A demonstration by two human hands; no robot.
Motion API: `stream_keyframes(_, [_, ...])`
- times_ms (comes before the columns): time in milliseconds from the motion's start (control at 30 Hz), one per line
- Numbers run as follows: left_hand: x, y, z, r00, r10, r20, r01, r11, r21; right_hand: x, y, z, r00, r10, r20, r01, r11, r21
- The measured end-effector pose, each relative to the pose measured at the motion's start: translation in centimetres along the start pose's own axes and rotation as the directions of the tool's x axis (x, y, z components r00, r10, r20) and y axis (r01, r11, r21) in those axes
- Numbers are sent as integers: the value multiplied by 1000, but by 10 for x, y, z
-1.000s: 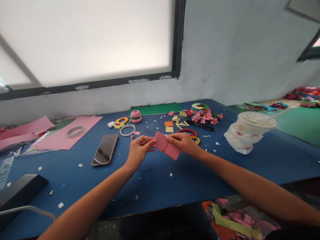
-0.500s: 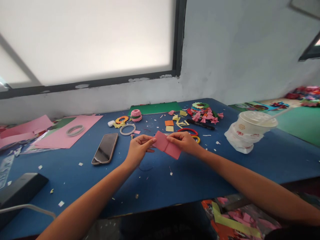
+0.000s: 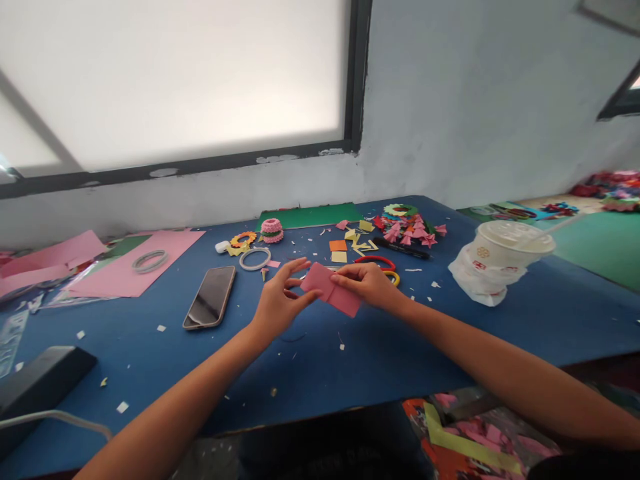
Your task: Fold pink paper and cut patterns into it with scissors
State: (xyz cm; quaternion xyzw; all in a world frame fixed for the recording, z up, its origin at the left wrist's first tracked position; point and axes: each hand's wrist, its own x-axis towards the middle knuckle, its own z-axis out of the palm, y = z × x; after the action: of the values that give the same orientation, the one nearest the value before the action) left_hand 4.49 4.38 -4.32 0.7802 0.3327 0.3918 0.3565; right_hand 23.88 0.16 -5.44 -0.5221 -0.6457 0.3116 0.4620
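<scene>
A piece of folded pink paper (image 3: 327, 288) is held above the blue table, tilted, with a crease or layered edge across it. My right hand (image 3: 373, 283) pinches its right side between thumb and fingers. My left hand (image 3: 283, 297) is at the paper's left end with thumb and fingers spread apart; the thumb tip lies at the paper's edge, and whether it touches is hard to tell. Just behind my right hand are scissors (image 3: 393, 277) with red and yellow handles, partly hidden. Small orange (image 3: 338, 246) and yellow paper squares (image 3: 339, 257) lie beyond the pink paper.
On the left are a phone (image 3: 210, 297), a roll of tape (image 3: 255, 259) and pink sheets (image 3: 145, 267). A pink ring stack (image 3: 272, 231) stands at the back beside a green board (image 3: 310, 216). Folded paper pieces (image 3: 413, 230) and a bagged cup (image 3: 500, 260) are on the right.
My left thumb and fingers have parted from their pinch on the pink paper's left end. My right hand still holds the paper, which has shifted slightly left.
</scene>
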Motion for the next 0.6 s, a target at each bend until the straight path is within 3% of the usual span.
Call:
stream_keyframes(133, [-8,4,5,990,126,68,-142,911,386,-1,-2,3,1000,8,13,-8,1000,11])
stream_keyframes(233, [-9,4,8,984,147,96,-174,889,423,-1,0,3,999,4,38,-5,999,33])
stream_keyframes(433, [-6,8,2,990,65,125,-81,989,125,1,3,-1,997,2,79,-14,987,160])
stream_keyframes(500, [-4,9,0,996,29,79,-28,999,-16,0,2,-1,994,13,109,-36,976,214])
stream_keyframes(600, [1,10,-3,993,-91,-77,65,955,-290,0,0,0,989,43,138,-81,954,288])
